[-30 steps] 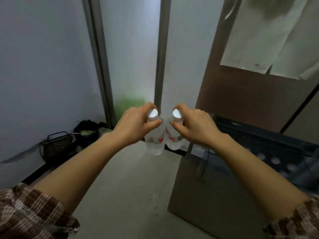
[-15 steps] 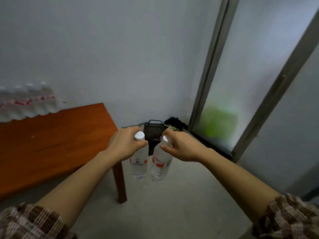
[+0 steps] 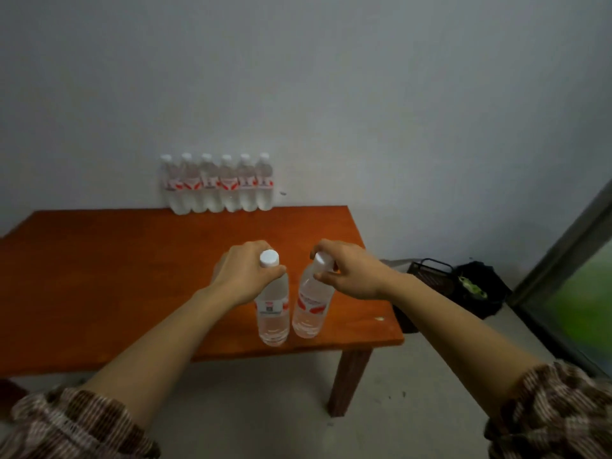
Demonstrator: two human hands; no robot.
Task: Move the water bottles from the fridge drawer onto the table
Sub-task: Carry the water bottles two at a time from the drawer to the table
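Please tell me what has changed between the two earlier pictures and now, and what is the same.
The person turned left, towards the table. The left bottle and right bottle were carried along and are now over its near right part; whether they stand on it is unclear. Along the wall, six bottles came into full view. Unchanged: the left hand and right hand each grip one bottle at the neck.

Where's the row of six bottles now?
Head view, left of centre: the row of six bottles stands at the table's far edge against the wall.
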